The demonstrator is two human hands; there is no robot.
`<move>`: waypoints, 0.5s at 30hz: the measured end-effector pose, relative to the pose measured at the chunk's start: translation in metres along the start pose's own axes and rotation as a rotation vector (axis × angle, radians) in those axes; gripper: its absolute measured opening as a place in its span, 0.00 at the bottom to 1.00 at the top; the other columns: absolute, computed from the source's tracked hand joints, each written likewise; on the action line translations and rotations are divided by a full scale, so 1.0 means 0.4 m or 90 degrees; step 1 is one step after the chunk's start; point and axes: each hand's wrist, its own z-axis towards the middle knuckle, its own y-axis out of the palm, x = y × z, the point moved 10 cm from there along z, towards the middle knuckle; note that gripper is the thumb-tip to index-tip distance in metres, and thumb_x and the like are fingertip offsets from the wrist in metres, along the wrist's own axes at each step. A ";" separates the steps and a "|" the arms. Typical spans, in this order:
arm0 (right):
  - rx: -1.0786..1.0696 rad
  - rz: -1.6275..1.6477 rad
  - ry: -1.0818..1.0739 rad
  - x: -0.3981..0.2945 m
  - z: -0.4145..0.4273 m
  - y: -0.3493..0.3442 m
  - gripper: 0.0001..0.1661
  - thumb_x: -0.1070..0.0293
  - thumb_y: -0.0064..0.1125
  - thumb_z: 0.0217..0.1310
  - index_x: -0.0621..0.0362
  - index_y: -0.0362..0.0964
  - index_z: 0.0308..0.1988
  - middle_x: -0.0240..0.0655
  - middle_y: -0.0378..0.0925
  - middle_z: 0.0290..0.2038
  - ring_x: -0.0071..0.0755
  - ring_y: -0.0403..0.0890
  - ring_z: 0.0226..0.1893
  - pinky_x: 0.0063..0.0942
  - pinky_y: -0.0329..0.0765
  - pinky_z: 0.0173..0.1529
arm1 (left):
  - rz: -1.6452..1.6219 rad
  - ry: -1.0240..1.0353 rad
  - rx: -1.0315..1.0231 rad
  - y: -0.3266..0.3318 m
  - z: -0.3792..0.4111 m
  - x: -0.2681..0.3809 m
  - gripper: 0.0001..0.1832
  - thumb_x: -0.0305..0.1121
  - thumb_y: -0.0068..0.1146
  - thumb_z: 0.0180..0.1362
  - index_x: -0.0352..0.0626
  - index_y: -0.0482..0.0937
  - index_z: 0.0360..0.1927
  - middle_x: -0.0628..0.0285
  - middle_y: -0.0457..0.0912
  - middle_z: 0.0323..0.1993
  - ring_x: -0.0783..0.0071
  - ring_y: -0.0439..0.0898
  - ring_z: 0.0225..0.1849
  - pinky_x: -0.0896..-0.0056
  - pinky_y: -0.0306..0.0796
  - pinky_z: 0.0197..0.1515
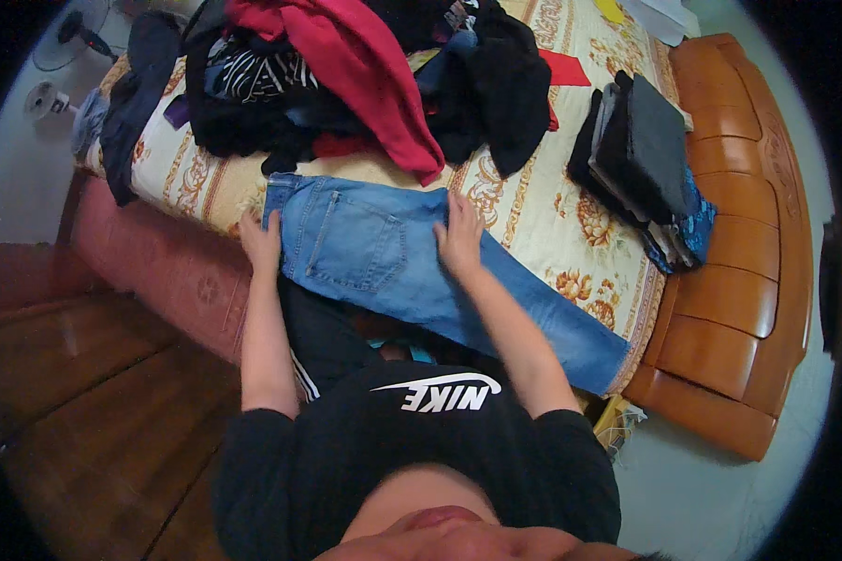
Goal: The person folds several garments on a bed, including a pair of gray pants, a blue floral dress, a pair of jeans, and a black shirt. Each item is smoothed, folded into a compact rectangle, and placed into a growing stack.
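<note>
A pair of blue denim jeans (421, 259) lies lengthwise along the near edge of the bed, doubled so that one back pocket faces up. Its waistband is at the left and the leg hems reach to the right, near the headboard. At the waistband end rests my left hand (259, 242), thumb on the denim and fingers at the edge. My right hand (461, 235) touches the upper side of the jeans past the pocket, fingers pointing away from me. Whether either hand pinches the cloth is hard to see.
A heap of dark clothes (512, 91) with a crimson garment (365, 77) on top covers the bed's far middle. Folded clothes (645, 147) are stacked by the brown headboard (726, 238). Dark trousers (130, 112) hang over the left edge of the patterned bedcover (589, 210). A fan (45, 102) stands beyond.
</note>
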 end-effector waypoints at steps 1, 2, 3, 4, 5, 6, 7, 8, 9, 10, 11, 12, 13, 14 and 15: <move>-0.018 -0.082 -0.024 -0.018 -0.068 0.004 0.43 0.64 0.60 0.47 0.57 0.50 0.61 0.41 0.50 0.64 0.46 0.48 0.65 0.60 0.43 0.63 | 0.020 -0.029 0.048 -0.033 -0.047 -0.011 0.31 0.45 0.58 0.51 0.35 0.64 0.53 0.46 0.71 0.44 0.49 0.70 0.49 0.57 0.63 0.50; -0.047 -0.122 -0.056 -0.036 -0.152 0.023 0.44 0.61 0.60 0.47 0.56 0.50 0.62 0.39 0.46 0.66 0.45 0.46 0.66 0.62 0.41 0.63 | 0.041 -0.063 0.098 -0.072 -0.103 -0.024 0.32 0.42 0.60 0.50 0.34 0.62 0.54 0.45 0.69 0.47 0.50 0.69 0.49 0.57 0.62 0.52; -0.140 -0.127 -0.066 -0.045 -0.226 0.057 0.44 0.56 0.60 0.48 0.52 0.49 0.63 0.39 0.43 0.67 0.45 0.44 0.67 0.67 0.41 0.60 | -0.048 -0.148 0.144 -0.092 -0.167 -0.039 0.34 0.41 0.62 0.49 0.34 0.60 0.55 0.44 0.67 0.49 0.50 0.69 0.49 0.57 0.62 0.52; -0.160 -0.132 -0.080 -0.038 -0.295 0.085 0.44 0.50 0.58 0.49 0.46 0.49 0.63 0.39 0.43 0.67 0.46 0.44 0.67 0.71 0.42 0.58 | -0.134 -0.234 0.189 -0.105 -0.233 -0.061 0.36 0.39 0.63 0.49 0.34 0.58 0.56 0.44 0.65 0.51 0.51 0.69 0.49 0.57 0.62 0.52; -0.169 -0.166 -0.058 -0.014 -0.332 0.100 0.44 0.49 0.57 0.49 0.44 0.49 0.63 0.39 0.43 0.67 0.47 0.45 0.67 0.72 0.42 0.58 | -0.173 -0.335 0.065 -0.047 -0.282 -0.120 0.37 0.38 0.62 0.50 0.35 0.55 0.57 0.43 0.60 0.53 0.54 0.69 0.49 0.60 0.62 0.52; -0.177 -0.196 -0.035 0.015 -0.362 0.108 0.44 0.47 0.57 0.50 0.43 0.49 0.63 0.38 0.43 0.67 0.47 0.45 0.67 0.72 0.42 0.57 | -0.300 -0.384 0.037 -0.019 -0.320 -0.109 0.37 0.38 0.63 0.51 0.35 0.53 0.57 0.44 0.60 0.54 0.57 0.68 0.50 0.62 0.62 0.53; -0.184 -0.227 -0.012 0.039 -0.378 0.111 0.44 0.46 0.56 0.50 0.41 0.49 0.63 0.38 0.43 0.67 0.47 0.45 0.66 0.72 0.43 0.57 | -0.429 -0.428 0.007 0.017 -0.359 -0.071 0.37 0.37 0.63 0.51 0.35 0.52 0.57 0.45 0.60 0.54 0.60 0.68 0.50 0.64 0.62 0.53; -0.169 -0.221 -0.027 0.040 -0.384 0.103 0.42 0.46 0.55 0.51 0.40 0.50 0.63 0.37 0.43 0.67 0.47 0.45 0.67 0.72 0.43 0.57 | -0.488 -0.390 -0.027 0.035 -0.369 -0.022 0.38 0.37 0.62 0.51 0.35 0.51 0.58 0.46 0.61 0.54 0.62 0.68 0.50 0.65 0.62 0.53; -0.167 -0.220 -0.029 0.038 -0.384 0.101 0.42 0.47 0.55 0.51 0.40 0.50 0.63 0.37 0.43 0.67 0.46 0.45 0.67 0.72 0.43 0.57 | -0.548 -0.349 -0.061 0.050 -0.367 0.016 0.38 0.36 0.62 0.52 0.35 0.49 0.58 0.47 0.62 0.54 0.64 0.67 0.51 0.66 0.62 0.53; -0.165 -0.219 -0.030 0.037 -0.382 0.100 0.42 0.47 0.55 0.51 0.40 0.50 0.63 0.37 0.43 0.67 0.46 0.44 0.67 0.73 0.43 0.56 | -0.608 -0.435 -0.033 0.059 -0.370 -0.003 0.37 0.36 0.62 0.52 0.35 0.51 0.57 0.49 0.64 0.53 0.64 0.68 0.51 0.64 0.63 0.53; -0.164 -0.219 -0.030 0.035 -0.382 0.099 0.41 0.47 0.55 0.51 0.40 0.50 0.63 0.36 0.43 0.67 0.46 0.44 0.67 0.73 0.43 0.56 | -0.667 -0.521 -0.005 0.075 -0.366 -0.017 0.35 0.37 0.62 0.52 0.35 0.54 0.56 0.50 0.66 0.51 0.63 0.68 0.51 0.62 0.63 0.53; -0.168 -0.224 -0.031 0.032 -0.384 0.101 0.41 0.46 0.54 0.51 0.40 0.50 0.63 0.36 0.43 0.67 0.46 0.44 0.67 0.74 0.42 0.56 | -0.727 -0.607 0.021 0.096 -0.364 -0.026 0.33 0.37 0.62 0.52 0.36 0.56 0.55 0.52 0.69 0.49 0.63 0.69 0.51 0.60 0.64 0.53; -0.171 -0.233 -0.035 0.031 -0.379 0.104 0.41 0.46 0.53 0.52 0.40 0.50 0.63 0.36 0.43 0.67 0.46 0.44 0.67 0.74 0.42 0.56 | -0.790 -0.694 0.051 0.116 -0.372 -0.035 0.32 0.37 0.62 0.52 0.36 0.58 0.55 0.54 0.71 0.47 0.63 0.69 0.51 0.58 0.65 0.53; -0.173 -0.241 -0.039 0.028 -0.373 0.106 0.41 0.46 0.53 0.52 0.40 0.50 0.64 0.36 0.43 0.67 0.46 0.44 0.67 0.75 0.42 0.55 | -0.932 -0.742 -0.074 0.186 -0.365 -0.083 0.26 0.42 0.59 0.54 0.37 0.67 0.51 0.57 0.74 0.48 0.60 0.71 0.51 0.53 0.65 0.55; -0.171 -0.247 -0.035 0.038 -0.377 0.108 0.41 0.45 0.52 0.53 0.40 0.49 0.64 0.36 0.43 0.67 0.46 0.44 0.67 0.75 0.41 0.55 | -1.007 -0.817 -0.136 0.187 -0.365 -0.039 0.21 0.43 0.53 0.58 0.39 0.71 0.50 0.58 0.74 0.50 0.60 0.71 0.52 0.51 0.63 0.57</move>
